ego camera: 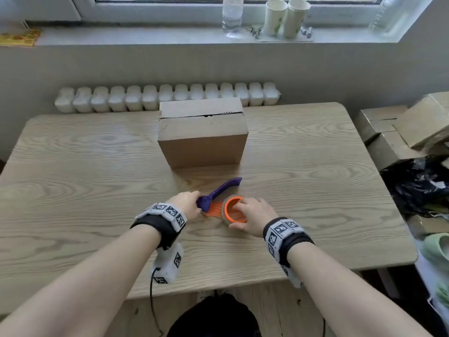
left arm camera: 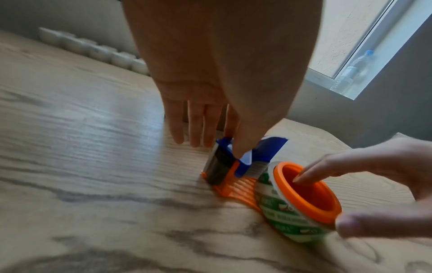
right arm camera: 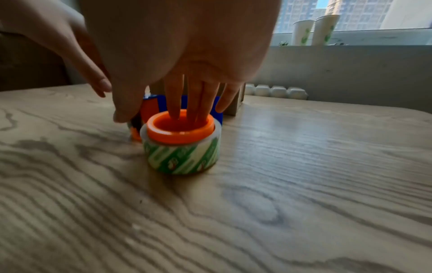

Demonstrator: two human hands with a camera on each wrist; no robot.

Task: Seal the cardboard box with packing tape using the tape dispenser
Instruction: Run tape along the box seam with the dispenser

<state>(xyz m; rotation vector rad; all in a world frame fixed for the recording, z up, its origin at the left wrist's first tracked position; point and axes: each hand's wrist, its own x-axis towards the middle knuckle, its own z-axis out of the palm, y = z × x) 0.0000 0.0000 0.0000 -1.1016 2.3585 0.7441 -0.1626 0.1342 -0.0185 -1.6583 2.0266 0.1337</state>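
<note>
A brown cardboard box (ego camera: 202, 135) stands at the middle back of the wooden table (ego camera: 73, 178), its top flaps down with an open seam. In front of it lies the tape dispenser (ego camera: 223, 187), with a purple-blue handle and an orange base (left arm camera: 236, 188). My left hand (ego camera: 198, 203) (left arm camera: 236, 146) pinches the dispenser's blue head between thumb and index finger; the other fingers point straight down at the table. The green-and-white tape roll (right arm camera: 182, 158) (left arm camera: 290, 221) sits on the orange hub. My right hand (ego camera: 237, 215) (right arm camera: 151, 116) has its fingers inside the hub and its thumb outside on the roll.
A white radiator (ego camera: 167, 97) runs behind the table. Stacked cardboard boxes (ego camera: 401, 127) and a black bag (ego camera: 418, 186) crowd the right side. A water bottle (ego camera: 232, 15) and two paper cups (ego camera: 284, 18) stand on the windowsill.
</note>
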